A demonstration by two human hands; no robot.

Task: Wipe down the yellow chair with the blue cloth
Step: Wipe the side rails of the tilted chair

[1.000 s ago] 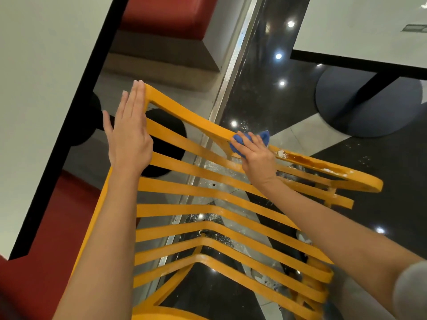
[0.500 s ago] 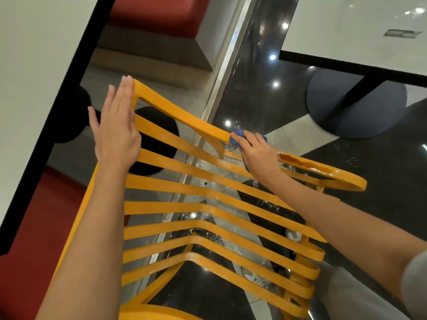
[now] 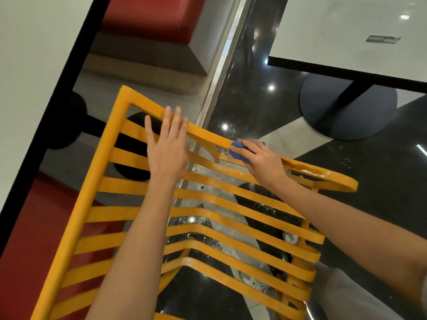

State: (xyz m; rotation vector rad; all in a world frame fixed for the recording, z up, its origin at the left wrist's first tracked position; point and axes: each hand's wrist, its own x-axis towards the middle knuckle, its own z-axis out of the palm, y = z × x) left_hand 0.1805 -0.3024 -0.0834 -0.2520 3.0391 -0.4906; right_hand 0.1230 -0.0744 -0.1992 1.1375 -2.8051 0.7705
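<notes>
The yellow chair [image 3: 129,183] fills the middle of the view, its slatted back seen from above. My left hand [image 3: 168,147] lies flat, fingers together, on the upper slats just below the top rail. My right hand [image 3: 262,158] presses the bunched blue cloth [image 3: 236,151] against the top rail, right of its middle. Only a corner of the cloth shows under my fingers. White and brown smears [image 3: 309,170] sit on the rail to the right of that hand.
A white table [image 3: 346,38] on a black post with a round dark base [image 3: 346,109] stands at the upper right. Another white tabletop [image 3: 34,54] with a black edge runs down the left. Red bench seats [image 3: 150,15] lie beyond it. The floor is glossy black and grey tile.
My left hand has slid from the chair's left corner toward the middle of the back. My right hand with the cloth has stayed at about the same spot on the top rail.
</notes>
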